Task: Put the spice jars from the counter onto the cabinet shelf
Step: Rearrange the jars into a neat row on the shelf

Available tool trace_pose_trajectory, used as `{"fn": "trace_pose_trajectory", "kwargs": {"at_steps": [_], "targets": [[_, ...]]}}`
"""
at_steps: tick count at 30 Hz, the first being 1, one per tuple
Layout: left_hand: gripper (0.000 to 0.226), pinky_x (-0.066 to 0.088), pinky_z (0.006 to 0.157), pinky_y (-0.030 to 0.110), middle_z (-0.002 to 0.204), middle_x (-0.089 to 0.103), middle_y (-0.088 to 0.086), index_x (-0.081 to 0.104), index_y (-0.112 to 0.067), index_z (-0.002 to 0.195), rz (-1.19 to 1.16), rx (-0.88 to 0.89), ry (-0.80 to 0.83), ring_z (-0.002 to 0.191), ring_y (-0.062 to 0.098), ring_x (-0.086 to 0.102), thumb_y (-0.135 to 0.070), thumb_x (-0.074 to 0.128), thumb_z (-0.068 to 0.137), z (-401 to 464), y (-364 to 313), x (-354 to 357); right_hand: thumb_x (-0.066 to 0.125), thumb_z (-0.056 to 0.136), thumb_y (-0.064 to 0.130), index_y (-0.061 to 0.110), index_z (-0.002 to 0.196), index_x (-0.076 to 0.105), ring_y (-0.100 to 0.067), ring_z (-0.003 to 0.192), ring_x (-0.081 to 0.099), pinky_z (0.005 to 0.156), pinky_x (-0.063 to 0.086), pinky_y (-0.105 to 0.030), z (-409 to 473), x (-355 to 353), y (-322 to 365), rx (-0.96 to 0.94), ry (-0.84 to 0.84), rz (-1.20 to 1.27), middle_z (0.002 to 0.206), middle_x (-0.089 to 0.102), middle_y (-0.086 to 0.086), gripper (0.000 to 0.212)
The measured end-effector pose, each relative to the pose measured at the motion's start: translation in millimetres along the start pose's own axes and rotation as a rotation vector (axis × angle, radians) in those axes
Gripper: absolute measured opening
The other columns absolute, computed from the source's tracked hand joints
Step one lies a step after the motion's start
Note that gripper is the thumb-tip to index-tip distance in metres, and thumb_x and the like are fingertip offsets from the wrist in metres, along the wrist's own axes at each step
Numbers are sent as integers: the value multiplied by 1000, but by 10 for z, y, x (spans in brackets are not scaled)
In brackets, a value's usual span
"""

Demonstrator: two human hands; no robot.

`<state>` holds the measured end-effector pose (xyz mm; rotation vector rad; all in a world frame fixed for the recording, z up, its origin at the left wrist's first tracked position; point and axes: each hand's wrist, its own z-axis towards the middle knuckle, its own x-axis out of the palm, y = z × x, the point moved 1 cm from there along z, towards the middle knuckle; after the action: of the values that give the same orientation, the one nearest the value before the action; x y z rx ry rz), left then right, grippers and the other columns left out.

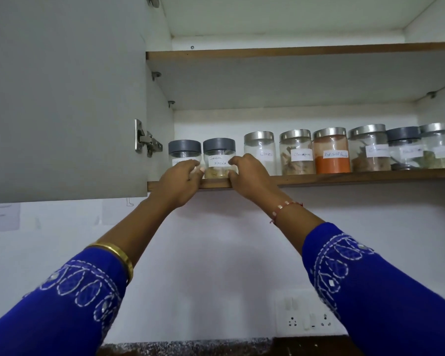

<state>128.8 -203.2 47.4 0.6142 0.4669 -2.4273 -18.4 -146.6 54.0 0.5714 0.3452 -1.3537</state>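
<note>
Garam masala jar sits at the shelf front edge, left hand and right hand cupped around its sides, fingers partly curled. I'd say placing's nearly done; next I'd let go gently.

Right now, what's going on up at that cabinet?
A person is reaching up with both hands to the lower shelf of an open cabinet. The left hand and right hand bracket the Garam Masala jar, which stands near the shelf's front edge. A row of labelled spice jars lines the shelf to its right.
</note>
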Motion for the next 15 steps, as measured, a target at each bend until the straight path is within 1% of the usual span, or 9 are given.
{"fn": "trace_pose_trajectory", "kwargs": {"at_steps": [1, 2, 3, 4, 5, 6, 7, 10, 15], "targets": [[33, 38, 80, 32, 111, 60, 15, 56, -6, 103, 7, -11, 28, 109, 33, 54, -30, 34, 98, 47, 41, 15, 46, 94, 12, 3, 124, 54, -32, 114, 52, 94, 43, -36, 54, 28, 11, 11, 10, 9, 126, 51, -19, 33], [31, 37, 79, 32, 110, 58, 14, 53, -8, 97, 25, -25, 60, 108, 34, 53, -32, 33, 98, 91, 71, 31, 47, 93, 10, 2, 124, 54, -31, 115, 53, 93, 43, -34, 114, 59, 20, 25, 20, 17, 127, 52, -18, 33], [33, 38, 83, 34, 120, 54, 16, 52, -8, 101, 51, -39, 93, 114, 35, 51, -34, 32, 98, 145, 95, 42, 48, 92, 8, 1, 125, 54, -30, 115, 53, 92, 44, -32, 181, 88, 30, 42, 29, 19, 127, 53, -18, 34], [39, 36, 93, 37, 138, 43, 18, 50, -6, 114, 76, -62, 125, 124, 35, 45, -35, 31, 98, 207, 116, 47, 49, 91, 7, 1, 124, 54, -30, 115, 54, 91, 44, -30, 255, 114, 43, 61, 40, 19, 127, 54, -18, 34], [46, 31, 103, 37, 152, 26, 17, 44, -6, 130, 88, -98, 154, 134, 33, 35, -37, 31, 98, 270, 133, 38, 51, 90, 6, 1, 123, 55, -29, 114, 55, 90, 44, -29, 329, 141, 53, 79, 55, 25, 126, 56, -17, 34], [51, 26, 109, 36, 156, 13, 15, 36, -8, 139, 89, -132, 176, 140, 31, 27, -38, 30, 98, 339, 153, 27, 51, 89, 5, 1, 121, 56, -28, 114, 56, 89, 44, -28, 397, 167, 63, 92, 73, 35, 125, 57, -17, 33], [53, 22, 112, 36, 157, 8, 13, 31, -9, 143, 94, -150, 196, 142, 30, 23, -38, 28, 99, 405, 177, 22, 51, 89, 5, 1, 120, 57, -28, 113, 56, 89, 44, -27, 456, 202, 73, 100, 94, 43, 124, 58, -17, 31], [55, 25, 111, 41, 156, 16, 14, 37, -6, 137, 152, -178, 271, 139, 31, 29, -41, 22, 99, 517, 244, 74, 49, 90, 2, 2, 119, 58, -27, 112, 57, 88, 44, -26, 548, 303, 72, 107, 117, 50, 123, 59, -16, 31], [63, 21, 114, 45, 158, 5, 8, 31, -12, 142, 300, -214, 427, 142, 31, 21, -51, 13, 96, 541, 240, 203, 49, 90, 6, 3, 124, 54, -27, 115, 55, 77, 36, -21, 644, 336, 21, 94, 181, 36, 127, 57, -15, 35]]}}
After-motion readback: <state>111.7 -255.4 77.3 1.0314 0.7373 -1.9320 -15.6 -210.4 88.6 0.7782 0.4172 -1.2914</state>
